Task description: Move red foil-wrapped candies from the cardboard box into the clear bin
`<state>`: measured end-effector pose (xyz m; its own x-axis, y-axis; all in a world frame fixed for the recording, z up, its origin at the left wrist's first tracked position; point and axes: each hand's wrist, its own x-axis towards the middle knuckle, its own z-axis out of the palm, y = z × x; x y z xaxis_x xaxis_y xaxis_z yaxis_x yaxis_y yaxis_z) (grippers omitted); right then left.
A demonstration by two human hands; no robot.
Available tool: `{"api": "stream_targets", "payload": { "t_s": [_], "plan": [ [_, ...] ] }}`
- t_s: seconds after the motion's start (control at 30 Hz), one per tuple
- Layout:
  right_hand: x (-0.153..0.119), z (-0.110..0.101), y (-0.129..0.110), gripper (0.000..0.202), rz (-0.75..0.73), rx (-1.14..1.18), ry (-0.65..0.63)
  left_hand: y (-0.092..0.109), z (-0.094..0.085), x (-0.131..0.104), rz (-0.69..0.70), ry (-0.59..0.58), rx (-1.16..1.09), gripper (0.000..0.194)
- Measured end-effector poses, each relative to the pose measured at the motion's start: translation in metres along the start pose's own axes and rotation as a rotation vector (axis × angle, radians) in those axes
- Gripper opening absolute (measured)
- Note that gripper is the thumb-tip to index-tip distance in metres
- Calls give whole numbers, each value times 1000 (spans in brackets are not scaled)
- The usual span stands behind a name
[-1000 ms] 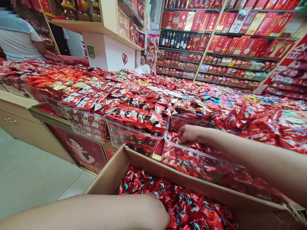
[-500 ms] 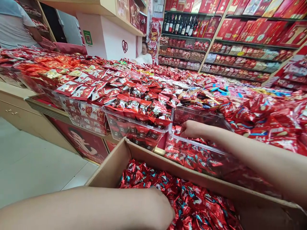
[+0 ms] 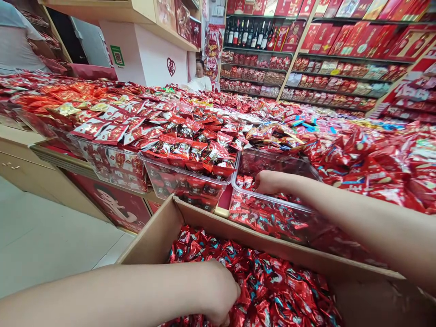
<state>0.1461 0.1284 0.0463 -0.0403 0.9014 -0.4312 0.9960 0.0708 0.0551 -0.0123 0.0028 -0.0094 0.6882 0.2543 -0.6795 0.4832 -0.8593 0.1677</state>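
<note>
Red-wrapped candies (image 3: 269, 286) fill a cardboard box (image 3: 238, 225) close to me. My left hand (image 3: 218, 293) is down on these candies with its fingers bent; the fingertips are mostly hidden, and what they hold cannot be made out. Beyond the box wall, my right hand (image 3: 267, 182) reaches into a clear plastic bin (image 3: 275, 202) partly filled with similar red candies. Its fingers are curled together just above them, and anything within them is hidden. A fuller clear bin of dark red packets (image 3: 187, 175) stands left of that hand.
Heaped candy packets (image 3: 112, 129) cover the long counter. Shelves (image 3: 296, 54) with bottles and red boxes line the back. One person (image 3: 20, 41) stands at the far left; another (image 3: 200, 81) is behind the counter.
My left hand has shifted slightly left, and more of its bent fingers shows. My right hand stays in the clear bin, slightly further left in view. The camera view has shifted a little.
</note>
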Motion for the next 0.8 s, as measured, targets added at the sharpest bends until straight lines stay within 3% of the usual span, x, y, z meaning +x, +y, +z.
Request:
{"api": "stream_targets", "payload": {
  "t_s": [0.27, 0.63, 0.8],
  "plan": [
    [3, -2, 1, 19, -121, -12, 117, -1, 5, 5, 4, 7, 7, 36],
    [6, 6, 1, 12, -250, -17, 27, -1, 5, 7, -2, -30, 23, 38],
    [8, 5, 4, 14, -282, 11, 60, -3, 4, 6, -39, -38, 19, 39]
  ]
}}
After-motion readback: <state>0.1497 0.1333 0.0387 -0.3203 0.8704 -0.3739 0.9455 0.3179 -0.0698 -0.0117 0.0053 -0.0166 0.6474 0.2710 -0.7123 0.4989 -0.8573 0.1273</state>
